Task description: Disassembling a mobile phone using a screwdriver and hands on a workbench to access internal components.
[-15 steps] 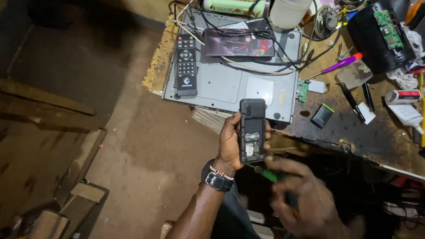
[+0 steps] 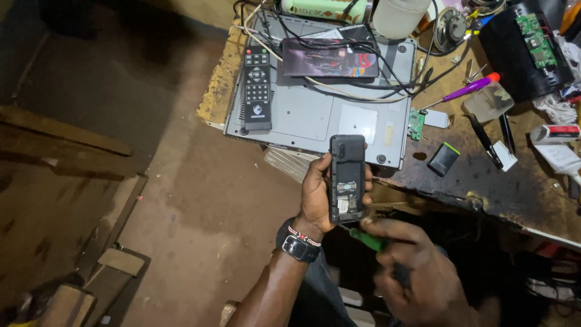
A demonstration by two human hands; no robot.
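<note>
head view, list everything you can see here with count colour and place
phone: 1, black, back cover off, upright in the left hand
screwdriver: 1, green handle, in the right hand below the phone
remote control: 1, black, on the grey player's left side
grey player: 1, flat, on the bench edge
dark slab: 1, printed dark device under cables on the player
cables: several, black and white, across the player
purple screwdriver: 1, bench, right of the player
battery: 1, black, green edge, on the bench
black speaker: 1, circuit board on it, top right
wristwatch: 1, black, left wrist
left hand: grip around the phone
right hand: blurred, grip on the screwdriver
</note>
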